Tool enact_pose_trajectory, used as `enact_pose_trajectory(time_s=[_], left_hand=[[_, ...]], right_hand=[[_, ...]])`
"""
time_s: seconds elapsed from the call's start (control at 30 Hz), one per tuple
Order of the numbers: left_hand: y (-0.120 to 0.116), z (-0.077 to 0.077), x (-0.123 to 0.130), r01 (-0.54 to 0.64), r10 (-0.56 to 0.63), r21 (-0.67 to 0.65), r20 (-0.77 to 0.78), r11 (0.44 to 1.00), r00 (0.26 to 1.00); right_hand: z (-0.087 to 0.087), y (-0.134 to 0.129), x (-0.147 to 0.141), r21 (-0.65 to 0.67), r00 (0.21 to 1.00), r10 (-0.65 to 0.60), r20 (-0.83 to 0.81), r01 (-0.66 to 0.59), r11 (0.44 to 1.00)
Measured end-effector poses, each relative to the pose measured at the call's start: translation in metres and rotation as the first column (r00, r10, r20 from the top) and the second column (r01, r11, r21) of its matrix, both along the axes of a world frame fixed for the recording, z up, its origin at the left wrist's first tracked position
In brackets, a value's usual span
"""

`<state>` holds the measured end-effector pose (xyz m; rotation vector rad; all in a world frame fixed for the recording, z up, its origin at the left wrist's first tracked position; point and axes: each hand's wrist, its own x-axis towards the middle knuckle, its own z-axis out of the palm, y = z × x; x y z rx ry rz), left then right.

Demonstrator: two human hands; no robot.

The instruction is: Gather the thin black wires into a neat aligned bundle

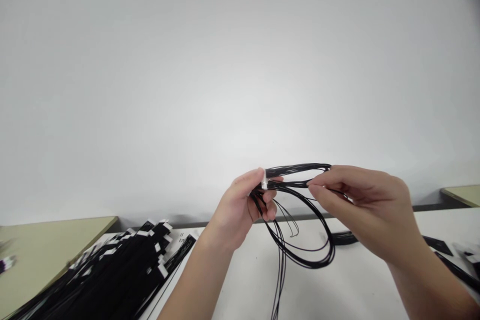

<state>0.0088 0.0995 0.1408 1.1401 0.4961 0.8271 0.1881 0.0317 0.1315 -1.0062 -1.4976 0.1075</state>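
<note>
A coiled bundle of thin black wires hangs in the air between my two hands, its loops drooping over the white table. My left hand is closed around the bundle's left part, thumb on top, beside a small white connector or tag. Several loose wire ends trail down below this hand. My right hand pinches the wires with thumb and forefinger at the right side of the coil; its other fingers are curled and partly hidden.
At the lower left lies a large pile of black wires with white tips, beside a beige board. More black wires lie on the white table behind my right hand. A pale wall rises behind the table.
</note>
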Motion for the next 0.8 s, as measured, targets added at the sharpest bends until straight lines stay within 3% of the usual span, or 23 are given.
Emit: enact_pose_trajectory(time_s=[0.5,0.8], left_hand=[[-0.0004,0.0006,0.0000,0.000,0.000,-0.018,-0.002,1.000,1.000],[0.0002,0.0007,-0.0008,-0.003,0.003,-0.013,-0.030,1.000,1.000]], right_hand=[[0.0026,-0.0018,-0.0021,0.007,0.993,-0.080,0.090,0.080,0.997],[0.0041,-0.0047,0.0004,-0.056,0.985,-0.003,0.172,0.013,0.998]])
